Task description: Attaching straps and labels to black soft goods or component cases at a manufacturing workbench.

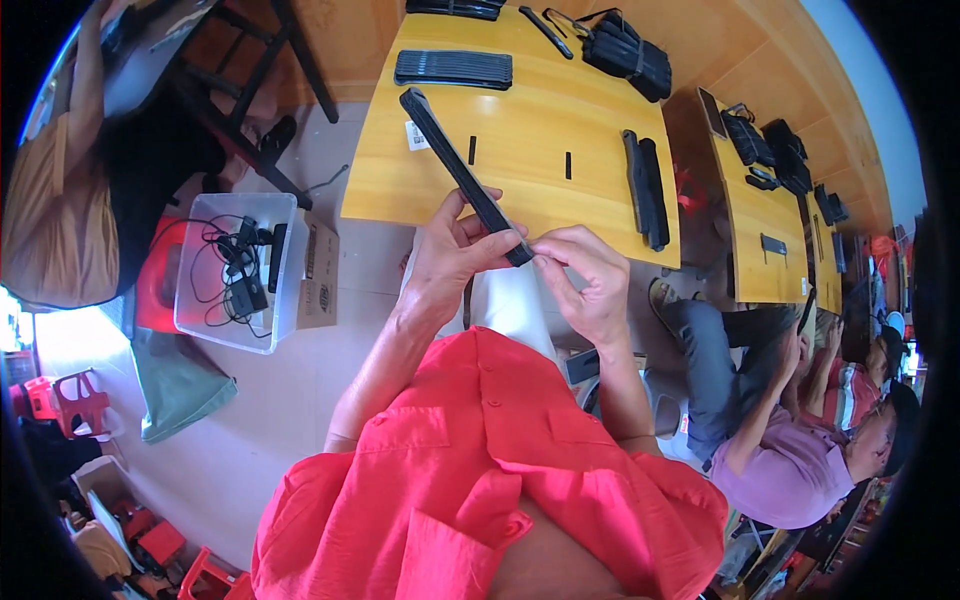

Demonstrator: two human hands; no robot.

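Note:
A long, narrow black strip (455,160), apparently of layered pieces, slants up and away over the front edge of the yellow wooden table (520,140). Its near end lies in my left hand (455,250), with the fingers behind it and the thumb pressed across the front. My right hand (590,280) is closed at that same end, fingertips pinched together against the strip's tip. What exactly the right fingertips grip is too small to make out. Two similar black strips (646,190) lie side by side at the table's right. Farther back is a row of black strips (454,69).
Tied black bundles (626,55) rest at the table's far right. A clear plastic bin (236,270) of black cables and adapters stands at left, beside a cardboard box (318,270). Co-workers sit at a second table (765,225) on the right; another person stands at left.

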